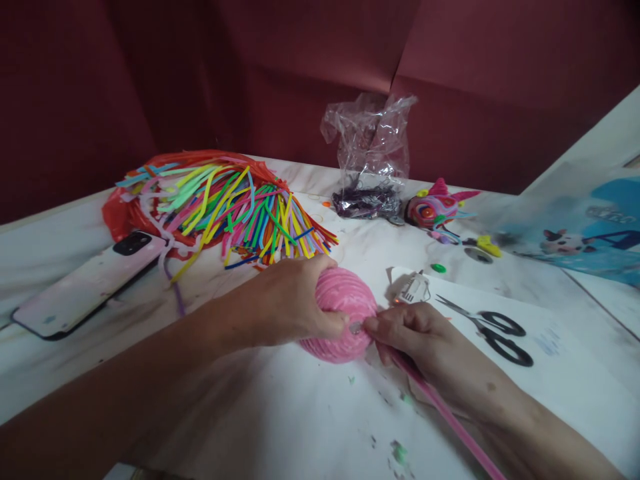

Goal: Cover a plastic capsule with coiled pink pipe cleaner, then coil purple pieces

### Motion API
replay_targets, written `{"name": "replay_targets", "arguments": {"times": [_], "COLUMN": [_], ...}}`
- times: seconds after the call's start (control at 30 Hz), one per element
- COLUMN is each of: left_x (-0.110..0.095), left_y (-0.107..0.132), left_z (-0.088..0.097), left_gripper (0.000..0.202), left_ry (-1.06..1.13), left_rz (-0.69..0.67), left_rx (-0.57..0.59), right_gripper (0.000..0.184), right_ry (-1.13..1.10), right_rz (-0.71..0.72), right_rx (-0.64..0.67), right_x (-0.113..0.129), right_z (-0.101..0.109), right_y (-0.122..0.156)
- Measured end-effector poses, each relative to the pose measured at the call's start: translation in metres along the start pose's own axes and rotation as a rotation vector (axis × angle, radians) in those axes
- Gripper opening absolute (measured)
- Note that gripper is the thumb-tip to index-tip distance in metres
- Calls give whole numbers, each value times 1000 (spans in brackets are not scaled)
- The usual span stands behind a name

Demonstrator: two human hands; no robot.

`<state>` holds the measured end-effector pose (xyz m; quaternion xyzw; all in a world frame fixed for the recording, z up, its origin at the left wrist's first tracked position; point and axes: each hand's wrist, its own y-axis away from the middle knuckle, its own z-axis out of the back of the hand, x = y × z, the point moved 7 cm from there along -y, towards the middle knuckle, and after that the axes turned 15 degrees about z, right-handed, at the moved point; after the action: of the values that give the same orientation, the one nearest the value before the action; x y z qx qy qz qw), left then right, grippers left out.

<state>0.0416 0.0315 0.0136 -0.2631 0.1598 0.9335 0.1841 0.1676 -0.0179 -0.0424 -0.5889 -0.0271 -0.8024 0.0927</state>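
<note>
A round ball wrapped in rows of pink pipe cleaner (345,293) is in the middle, just above the white table. My left hand (305,303) grips it from the left, thumb across its near side. A small greyish spot on the ball shows beside the thumb. At the ball's right side, my right hand (407,330) pinches a pink pipe cleaner (450,417) between thumb and fingers. Its long free end runs down to the bottom edge of the view. The pinched end is partly hidden by my fingertips.
Many coloured pipe cleaners (250,207) spill from a red bag at back left, near a phone (90,283). Scissors (487,327) lie on white paper at right. Behind are a clear plastic bag (373,153), a colourful pipe-cleaner figure (435,207) and a blue-printed bag (590,227).
</note>
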Motion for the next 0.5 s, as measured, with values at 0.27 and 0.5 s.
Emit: {"name": "replay_targets", "arguments": {"times": [0.27, 0.5], "left_x": [-1, -3], "left_y": [3, 6], "left_z": [-2, -4], "left_gripper": [39, 60], "left_ry": [-76, -110], "left_rz": [58, 84], "left_rx": [-29, -87], "right_gripper": [45, 46], "right_ry": [32, 14], "right_rz": [-53, -52], "right_rx": [23, -11], "right_x": [2, 1], "right_z": [-4, -3], "right_y": [5, 4]}}
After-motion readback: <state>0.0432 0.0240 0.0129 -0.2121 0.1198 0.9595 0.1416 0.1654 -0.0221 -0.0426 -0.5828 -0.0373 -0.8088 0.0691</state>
